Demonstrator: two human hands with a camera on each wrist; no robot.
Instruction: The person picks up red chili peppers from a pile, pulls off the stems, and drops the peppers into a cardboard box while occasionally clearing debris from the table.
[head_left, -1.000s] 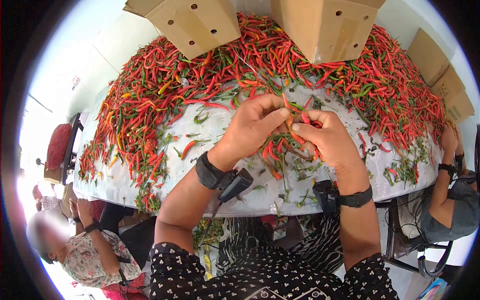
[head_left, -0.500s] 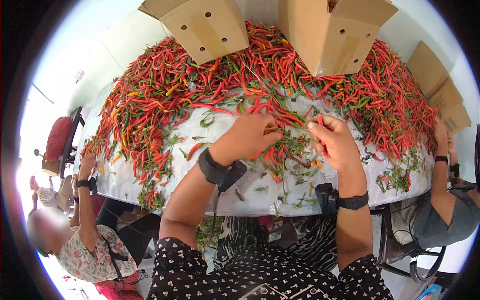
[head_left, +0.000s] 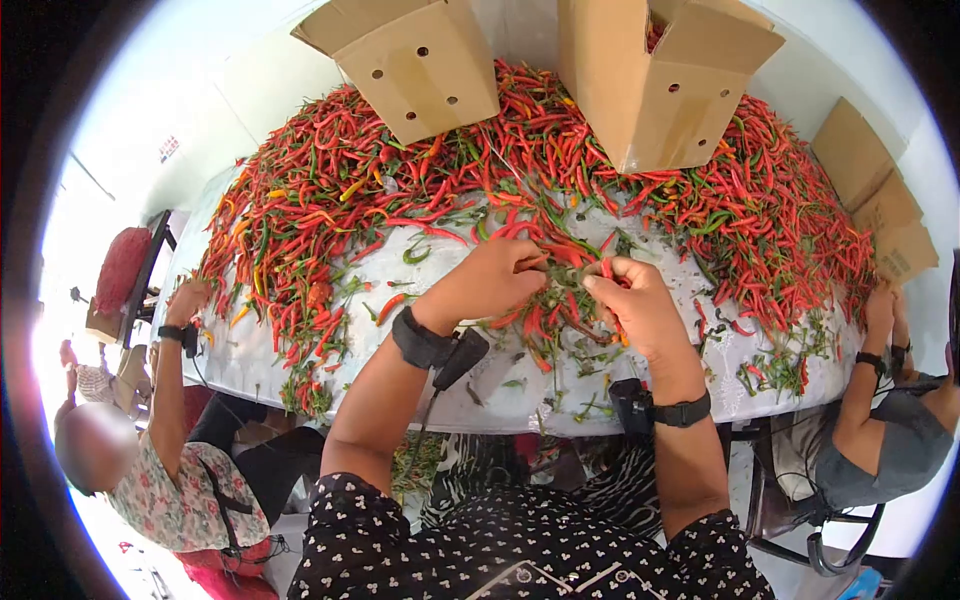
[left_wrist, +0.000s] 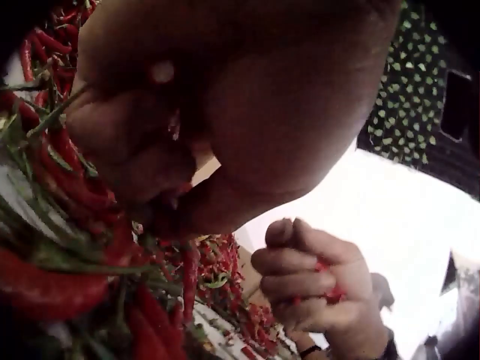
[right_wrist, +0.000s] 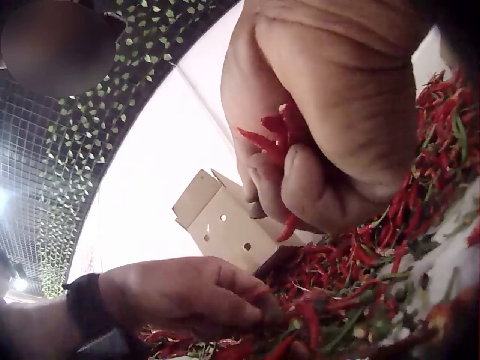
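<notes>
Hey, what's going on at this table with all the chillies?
A person sits at a table heaped with red and green chillies. Their right hand grips a bunch of red chillies; the left hand pinches a chilli at the heap's edge. Two cardboard boxes stand on the heap, and other people work alongside.

head view: bright daylight, strongest at left, white glare washes out that edge. fisheye bend, black vignette round rim. chillies (head_left: 330,190) sharp, colours vivid. left wrist view: left hand (left_wrist: 225,112) close, dark, blurred, backlit by blown-out white background. right wrist view: right hand (right_wrist: 345,112) soft, near chillies smeared, background overexposed.
</notes>
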